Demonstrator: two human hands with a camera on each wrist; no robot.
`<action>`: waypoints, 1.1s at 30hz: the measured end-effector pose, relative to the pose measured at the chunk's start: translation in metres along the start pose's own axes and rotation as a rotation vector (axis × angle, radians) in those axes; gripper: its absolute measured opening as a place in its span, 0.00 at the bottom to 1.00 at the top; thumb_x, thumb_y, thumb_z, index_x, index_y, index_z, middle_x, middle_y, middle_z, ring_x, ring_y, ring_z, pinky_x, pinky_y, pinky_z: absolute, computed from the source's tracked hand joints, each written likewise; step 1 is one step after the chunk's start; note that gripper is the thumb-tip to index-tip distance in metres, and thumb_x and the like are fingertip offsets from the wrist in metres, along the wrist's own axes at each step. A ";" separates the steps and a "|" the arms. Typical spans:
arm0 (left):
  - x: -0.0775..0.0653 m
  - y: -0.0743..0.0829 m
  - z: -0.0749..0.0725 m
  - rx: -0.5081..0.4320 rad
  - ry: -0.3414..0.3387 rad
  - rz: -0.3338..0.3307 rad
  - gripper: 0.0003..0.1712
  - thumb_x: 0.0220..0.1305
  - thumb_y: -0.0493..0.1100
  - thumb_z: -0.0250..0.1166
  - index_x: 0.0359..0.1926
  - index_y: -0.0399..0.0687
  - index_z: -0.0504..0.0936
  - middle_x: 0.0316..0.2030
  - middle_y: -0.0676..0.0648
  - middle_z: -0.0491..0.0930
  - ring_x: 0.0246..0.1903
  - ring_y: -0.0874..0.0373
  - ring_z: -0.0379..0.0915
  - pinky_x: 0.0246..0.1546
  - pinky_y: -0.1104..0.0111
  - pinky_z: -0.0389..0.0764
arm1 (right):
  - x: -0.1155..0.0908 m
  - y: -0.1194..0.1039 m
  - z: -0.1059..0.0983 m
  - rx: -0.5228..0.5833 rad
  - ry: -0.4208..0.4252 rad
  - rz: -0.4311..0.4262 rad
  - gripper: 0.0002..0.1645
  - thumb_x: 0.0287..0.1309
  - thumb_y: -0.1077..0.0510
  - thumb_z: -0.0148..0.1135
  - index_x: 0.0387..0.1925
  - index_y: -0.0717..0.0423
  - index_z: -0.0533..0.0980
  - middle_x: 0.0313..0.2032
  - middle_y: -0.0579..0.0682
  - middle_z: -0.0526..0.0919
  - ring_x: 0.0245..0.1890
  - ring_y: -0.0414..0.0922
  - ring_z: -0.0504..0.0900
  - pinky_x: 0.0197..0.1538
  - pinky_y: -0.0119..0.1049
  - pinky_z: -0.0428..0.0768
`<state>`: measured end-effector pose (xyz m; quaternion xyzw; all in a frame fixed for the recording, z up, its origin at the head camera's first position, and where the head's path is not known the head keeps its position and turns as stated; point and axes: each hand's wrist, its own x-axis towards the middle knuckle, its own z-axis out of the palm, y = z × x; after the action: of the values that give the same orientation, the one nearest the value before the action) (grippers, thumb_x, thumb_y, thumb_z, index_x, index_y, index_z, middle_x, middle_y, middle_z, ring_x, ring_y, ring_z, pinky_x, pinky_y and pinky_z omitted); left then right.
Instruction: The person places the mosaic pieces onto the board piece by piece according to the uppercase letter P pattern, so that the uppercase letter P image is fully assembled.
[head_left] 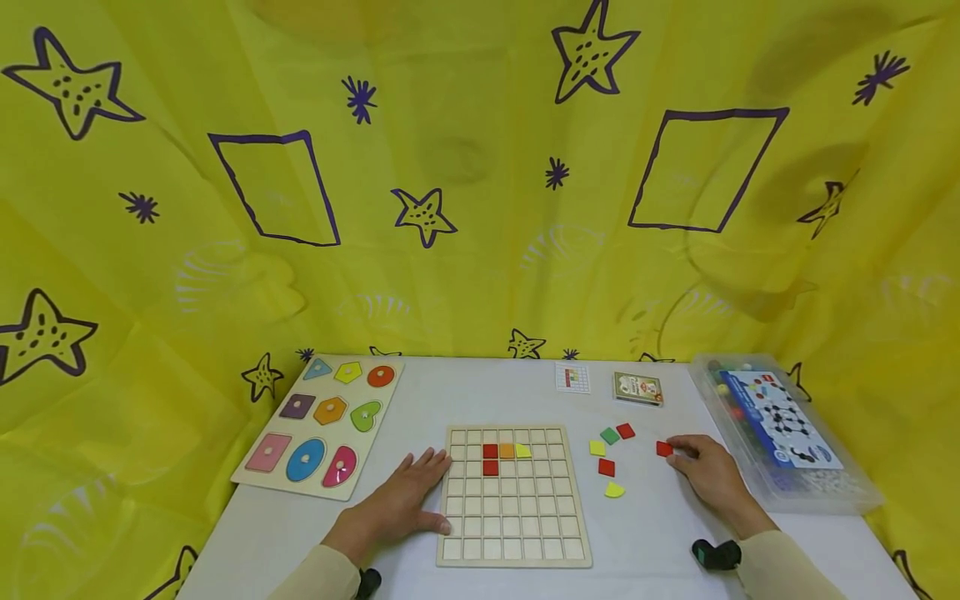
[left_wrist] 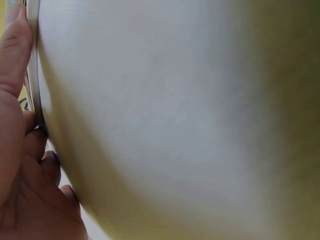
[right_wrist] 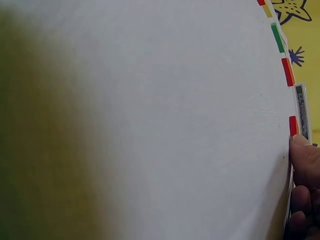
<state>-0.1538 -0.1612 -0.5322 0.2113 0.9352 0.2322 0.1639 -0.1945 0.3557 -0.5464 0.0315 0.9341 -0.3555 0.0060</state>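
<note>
so I'm resting my left hand (head_left: 401,500), thumb splayed, at the left edge of the board (head_left: 530,504); right hand (head_left: 708,473) is pinching a red tile (head_left: 663,449) on the tabletop (head_left: 637,542), right of the loose tiles (head_left: 607,468). imo pinching the edges is giving cleaner control

A wooden shape-puzzle board (head_left: 333,435) lies at the left of the white table (head_left: 465,392). Its far row carries a blue triangle (head_left: 313,372), yellow pentagon (head_left: 342,375) and red circle (head_left: 375,381); the middle row, a purple rectangle (head_left: 291,409), orange hexagon (head_left: 323,414) and green heart (head_left: 360,419); the near row, a pink square (head_left: 262,458), blue round piece (head_left: 298,464) and crimson semicircle (head_left: 347,473). At the right sits a translucent plastic case (head_left: 855,502) with a blue-and-white sheet (head_left: 783,421) printed with a molecule model and, inside, small coloured pieces. A small green-and-cream card box (head_left: 637,388) lies toward the far edge. Behind, a yellow curtain (head_left: 487,283) bears dark purple stars, bursts and four-sided outlines.
</note>
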 end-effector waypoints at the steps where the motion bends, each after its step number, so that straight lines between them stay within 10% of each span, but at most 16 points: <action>1: 0.000 0.000 0.000 0.001 0.001 0.002 0.63 0.54 0.68 0.75 0.83 0.47 0.59 0.83 0.47 0.57 0.84 0.45 0.44 0.83 0.43 0.43 | 0.001 0.000 0.000 0.001 -0.002 0.003 0.21 0.70 0.62 0.63 0.60 0.70 0.79 0.60 0.74 0.76 0.58 0.67 0.76 0.60 0.65 0.76; 13: 0.002 0.001 -0.002 0.041 0.000 -0.001 0.63 0.55 0.69 0.74 0.83 0.47 0.59 0.83 0.47 0.58 0.84 0.44 0.45 0.83 0.42 0.43 | -0.002 -0.007 0.002 0.059 0.044 0.032 0.21 0.73 0.61 0.63 0.62 0.67 0.76 0.54 0.69 0.84 0.54 0.62 0.79 0.58 0.59 0.78; 22: 0.002 0.001 -0.002 0.038 0.001 -0.002 0.63 0.54 0.68 0.75 0.83 0.46 0.59 0.82 0.46 0.58 0.84 0.44 0.45 0.83 0.42 0.43 | -0.005 -0.022 0.012 0.158 0.137 0.058 0.19 0.71 0.63 0.66 0.61 0.63 0.80 0.51 0.65 0.87 0.46 0.46 0.82 0.38 0.21 0.79; 33: 0.003 0.000 -0.001 0.045 0.005 -0.001 0.63 0.55 0.68 0.75 0.83 0.46 0.59 0.82 0.46 0.58 0.84 0.44 0.45 0.83 0.42 0.43 | -0.005 -0.041 0.027 0.233 0.134 0.046 0.19 0.72 0.64 0.65 0.61 0.62 0.80 0.53 0.64 0.86 0.47 0.50 0.82 0.39 0.20 0.82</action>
<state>-0.1568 -0.1607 -0.5320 0.2138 0.9406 0.2116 0.1572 -0.1926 0.3071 -0.5395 0.0769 0.8838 -0.4586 -0.0520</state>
